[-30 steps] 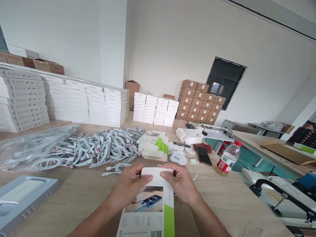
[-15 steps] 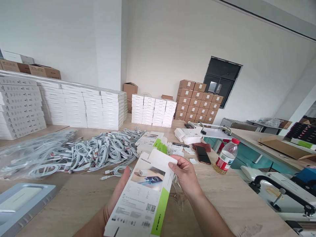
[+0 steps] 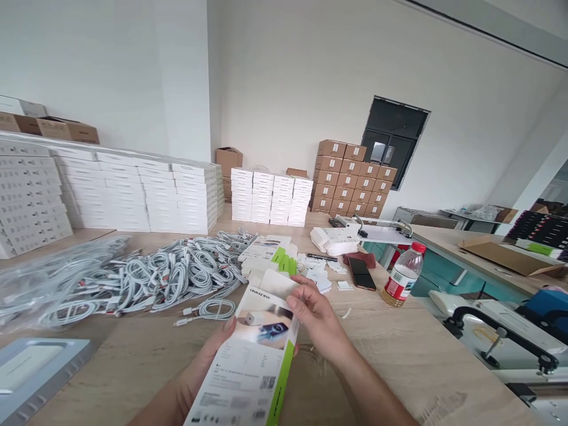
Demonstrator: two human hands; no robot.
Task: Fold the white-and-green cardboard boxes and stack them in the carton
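Between my hands is a white-and-green printed carton (image 3: 242, 370), tilted, its top flap pointing away from me. My left hand (image 3: 213, 349) grips its left edge, thumb along the side. On the upper right edge, my right hand (image 3: 313, 310) closes with the thumb on the printed face and the fingers behind. Just beyond the carton lies a pile of similar flat cartons (image 3: 268, 245). A coiled white cable (image 3: 215, 309) rests left of it, beside a large heap of coiled cables (image 3: 177, 269). The carton's lower end runs out of view.
Clear plastic bags (image 3: 57, 266) and a grey tray (image 3: 39, 373) lie at left. White box stacks (image 3: 110, 189) stand behind. To the right are a phone (image 3: 361, 273), a drink bottle (image 3: 404, 275), a stack of white leaflets (image 3: 335, 239) and a sealing machine (image 3: 501, 337).
My right hand has moved slightly down and left along the carton's edge, now wrapping further round it. The carton looks narrower and more turned. The view has shifted a little.
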